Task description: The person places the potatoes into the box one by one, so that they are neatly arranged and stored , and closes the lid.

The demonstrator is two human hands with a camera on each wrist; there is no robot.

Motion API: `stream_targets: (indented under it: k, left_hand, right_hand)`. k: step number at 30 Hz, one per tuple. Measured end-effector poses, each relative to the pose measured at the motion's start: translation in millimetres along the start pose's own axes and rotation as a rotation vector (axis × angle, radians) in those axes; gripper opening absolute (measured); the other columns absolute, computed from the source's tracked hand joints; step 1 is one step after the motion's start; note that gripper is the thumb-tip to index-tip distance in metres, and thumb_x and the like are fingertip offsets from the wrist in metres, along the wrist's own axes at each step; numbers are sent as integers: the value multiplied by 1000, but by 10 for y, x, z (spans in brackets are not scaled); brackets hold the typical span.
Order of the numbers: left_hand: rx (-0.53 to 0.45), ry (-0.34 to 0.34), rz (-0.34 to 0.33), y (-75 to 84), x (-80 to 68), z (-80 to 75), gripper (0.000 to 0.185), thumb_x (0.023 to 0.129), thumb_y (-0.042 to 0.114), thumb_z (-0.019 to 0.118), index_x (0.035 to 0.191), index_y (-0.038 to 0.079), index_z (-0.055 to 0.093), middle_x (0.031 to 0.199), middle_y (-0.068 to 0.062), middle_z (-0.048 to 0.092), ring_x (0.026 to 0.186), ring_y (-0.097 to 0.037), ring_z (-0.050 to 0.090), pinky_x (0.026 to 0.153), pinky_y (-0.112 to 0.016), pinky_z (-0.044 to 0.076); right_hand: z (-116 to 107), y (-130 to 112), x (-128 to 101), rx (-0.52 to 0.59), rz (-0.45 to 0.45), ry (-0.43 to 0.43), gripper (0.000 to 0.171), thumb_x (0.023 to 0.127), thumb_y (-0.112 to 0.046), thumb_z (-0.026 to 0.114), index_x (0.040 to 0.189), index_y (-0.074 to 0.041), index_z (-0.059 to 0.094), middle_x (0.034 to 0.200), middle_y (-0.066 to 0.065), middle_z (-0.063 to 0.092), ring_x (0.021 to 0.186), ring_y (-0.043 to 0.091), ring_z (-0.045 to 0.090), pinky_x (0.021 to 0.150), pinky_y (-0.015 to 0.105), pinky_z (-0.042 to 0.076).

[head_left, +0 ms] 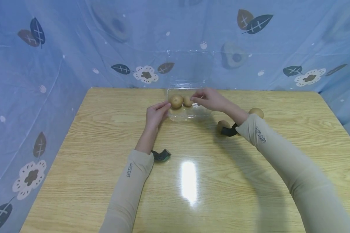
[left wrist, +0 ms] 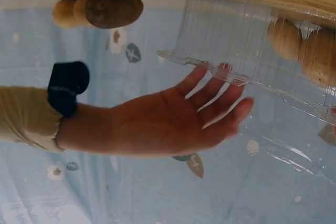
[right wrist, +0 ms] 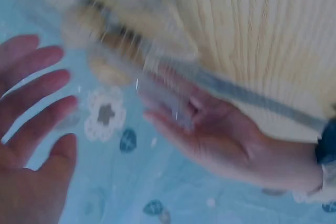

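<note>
Wood-grain table point(head_left: 105, 136) is the biggest thing in front of you, a pale tabletop with blue flower-and-leaf plastic sheeting point(head_left: 46, 64) hung behind it and down both sides. At the far middle sits a clear plastic clamshell box point(head_left: 186, 113), its lid point(head_left: 186, 66) standing up against the sheeting. Your left hand point(head_left: 156, 114) is at the box's left edge, fingers straight and together, tips touching the rim, and the right wrist view shows the same thing, flat fingers against the plastic and no curl. Your right hand point(head_left: 210, 98) is over the far right part of the box, fingers mostly straight and loosely extended beside the fruit; can't tell if the fingertips are actually touching it. Inside the box, at the far left, two brown kiwis point(head_left: 177, 101) sit side by side and touching. Two more kiwis on the table point(head_left: 256, 112) lie to the right of the box, partly hidden behind your right forearm. Both arms are in beige sleeves point(head_left: 128, 184) with black wrist straps point(head_left: 161, 155).
</note>
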State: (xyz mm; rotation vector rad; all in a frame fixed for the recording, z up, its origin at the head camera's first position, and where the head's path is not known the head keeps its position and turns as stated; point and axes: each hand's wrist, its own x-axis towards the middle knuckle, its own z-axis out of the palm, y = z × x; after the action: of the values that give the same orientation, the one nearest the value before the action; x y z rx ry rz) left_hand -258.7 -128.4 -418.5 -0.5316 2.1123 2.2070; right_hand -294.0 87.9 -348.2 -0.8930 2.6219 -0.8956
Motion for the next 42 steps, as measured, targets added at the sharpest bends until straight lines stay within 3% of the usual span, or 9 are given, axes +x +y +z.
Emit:
stream_targets:
  k: [3, 6, 10, 13, 16, 24, 29, 36, 42]
  left_hand:
    - [-1, -3, 0, -3, 3, 9, 33, 81, 22, 69, 111, 9, 64, 113, -5, 63, 95, -18, 61, 76, -20, 54]
    - [2, -6, 3, -10, 9, 11, 33, 81, 23, 69, 110, 9, 64, 114, -4, 63, 93, -16, 61, 77, -20, 54]
    - [2, -7, 7, -22, 15, 1, 33, 81, 24, 69, 110, 9, 65, 113, -4, 63, 90, -15, 61, 77, -20, 54]
    - [2, -6, 7, -29, 11, -2, 33, 81, 24, 69, 111, 9, 64, 113, -4, 62, 90, -13, 60, 78, -21, 54]
    - [4, -5, 6, -27, 3, -2, 34, 81, 24, 69, 111, 9, 64, 114, -4, 62, 91, -13, 60, 79, -21, 54]
    - [-7, -10, -6, -9, -8, -14, 34, 82, 25, 68, 111, 10, 64, 115, -3, 61, 92, -13, 60, 80, -21, 54]
    - [2, -11, -3, -7, -9, -2, 34, 82, 25, 68, 111, 9, 64, 115, -4, 62, 91, -13, 60, 79, -21, 54]
    - [-16, -23, -12, -2, -13, -4, 35, 82, 24, 68, 113, 8, 63, 116, -4, 60, 91, -14, 59, 78, -20, 54]
    - [-27, -27, -23, -3, -18, -15, 36, 82, 25, 68, 114, 9, 63, 116, -4, 61, 87, -11, 58, 76, -19, 54]
  right_hand:
    - [-80, -43, -111, 9, -89, -88, 27, 93, -23, 50, 106, -4, 63, 92, 11, 66, 83, 26, 62, 65, 33, 53]
    - [-172, -83, -228, 32, -136, -222, 24, 93, -21, 50, 107, -5, 62, 89, 6, 66, 81, 20, 60, 65, 30, 54]
    - [-267, -107, -360, 57, -80, -374, 25, 93, -23, 51, 109, -5, 59, 90, 6, 65, 83, 18, 59, 69, 33, 55]
    - [-297, -59, -426, 42, -29, -413, 26, 94, -24, 51, 110, -5, 58, 95, 8, 64, 87, 24, 59, 72, 38, 55]
    - [-306, 27, -500, 15, -18, -389, 26, 94, -24, 51, 110, -4, 58, 99, 10, 65, 89, 24, 60, 74, 39, 55]
    - [-372, 270, -802, -88, -27, -214, 23, 93, -23, 53, 108, -8, 60, 104, 3, 62, 97, 19, 58, 85, 38, 48]
    - [-475, 398, -1000, -120, 20, -173, 22, 92, -21, 53, 109, -8, 60, 103, 4, 63, 96, 20, 59, 84, 38, 49]
    - [-623, 619, -1289, -154, 106, -118, 22, 93, -19, 50, 110, -8, 60, 103, 2, 63, 88, 15, 58, 71, 28, 50]
    - [-682, 810, -1465, -212, 196, -12, 25, 90, -20, 56, 109, -5, 60, 102, 10, 64, 90, 24, 58, 72, 38, 50]
